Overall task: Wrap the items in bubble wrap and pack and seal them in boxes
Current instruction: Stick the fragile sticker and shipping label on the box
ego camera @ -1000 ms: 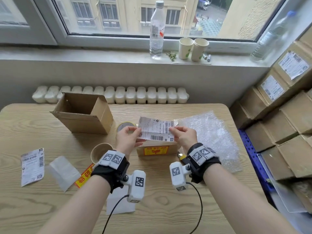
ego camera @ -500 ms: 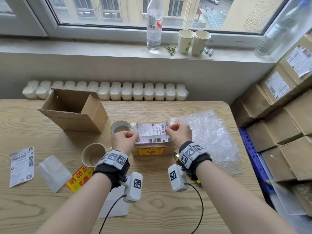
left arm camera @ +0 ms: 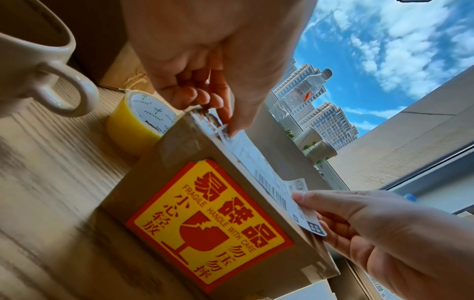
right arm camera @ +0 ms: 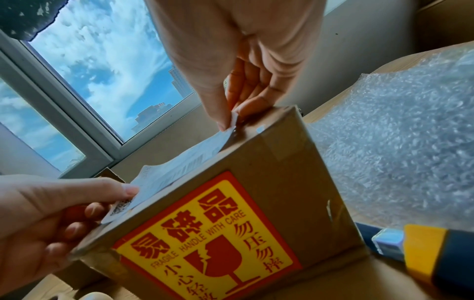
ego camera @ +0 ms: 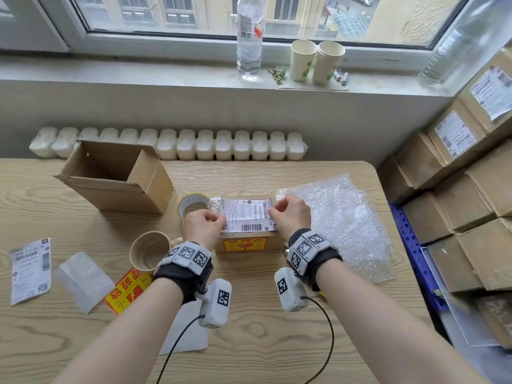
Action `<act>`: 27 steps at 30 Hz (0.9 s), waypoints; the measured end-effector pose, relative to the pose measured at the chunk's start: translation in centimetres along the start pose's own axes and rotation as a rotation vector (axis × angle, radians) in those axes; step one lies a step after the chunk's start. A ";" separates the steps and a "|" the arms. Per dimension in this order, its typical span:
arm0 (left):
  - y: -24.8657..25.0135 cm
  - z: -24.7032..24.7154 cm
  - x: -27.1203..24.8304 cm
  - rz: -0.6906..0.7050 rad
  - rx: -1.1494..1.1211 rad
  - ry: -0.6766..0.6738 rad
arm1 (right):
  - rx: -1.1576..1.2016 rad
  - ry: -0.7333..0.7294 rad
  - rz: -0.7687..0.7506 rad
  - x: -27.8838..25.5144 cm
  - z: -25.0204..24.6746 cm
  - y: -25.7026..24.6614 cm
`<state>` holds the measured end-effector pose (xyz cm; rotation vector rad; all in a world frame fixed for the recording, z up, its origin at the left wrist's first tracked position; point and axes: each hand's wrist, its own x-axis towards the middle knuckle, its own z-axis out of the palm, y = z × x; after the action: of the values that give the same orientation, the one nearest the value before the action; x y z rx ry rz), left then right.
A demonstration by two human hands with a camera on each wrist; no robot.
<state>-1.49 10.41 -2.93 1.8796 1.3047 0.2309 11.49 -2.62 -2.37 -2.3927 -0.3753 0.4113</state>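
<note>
One box (ego camera: 246, 239) is taped; left hand (ego camera: 203, 227) and right hand (ego camera: 291, 214) pinch its label (ego camera: 248, 216). Mug (ego camera: 148, 252) and open box (ego camera: 116, 176) remain unpacked.

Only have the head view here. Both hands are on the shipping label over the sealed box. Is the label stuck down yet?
Observer: Partly. The shipping label lies along the box top, but its end at the right hand curls up off the edge.
Operator: Left hand grip?
Observer: The left hand pinches the label's QR corner, thumb on top.
Operator: Anything hidden behind my right wrist?
Observer: A blue and yellow tool lies on the table beside the box. I cannot tell what kind.
</note>
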 end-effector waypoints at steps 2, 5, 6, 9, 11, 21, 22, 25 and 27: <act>-0.1 0.1 0.1 0.020 0.030 -0.002 | -0.029 0.011 -0.018 0.0 0.3 0.1; -0.1 -0.1 0.2 0.052 0.108 0.020 | -0.057 0.064 -0.029 -0.3 0.5 0.1; -0.2 -0.3 0.3 0.077 0.128 0.042 | -0.056 0.095 -0.045 -0.7 0.5 0.1; -1.0 -0.2 0.0 0.443 0.201 0.120 | -0.114 0.205 -0.333 -2.2 1.1 -0.2; -1.7 0.4 -0.4 0.716 0.347 0.087 | -0.251 0.083 -0.562 -3.3 2.0 -0.6; -2.8 0.8 0.5 0.625 0.833 -0.271 | -0.614 -0.318 -0.538 -3.6 4.1 0.6; -2.9 0.8 0.5 0.618 0.849 -0.279 | -0.618 -0.302 -0.518 -3.5 4.1 0.7; -2.6 0.6 0.4 0.600 0.860 -0.302 | -0.647 -0.273 -0.467 -3.3 3.5 1.2; -2.5 0.4 0.4 0.598 0.866 -0.308 | -0.660 -0.260 -0.425 -3.1 2.9 1.8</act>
<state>-2.78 10.86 -5.08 2.8681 0.6168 -0.3799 7.84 -3.41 -5.08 -2.7725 -1.2793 0.4472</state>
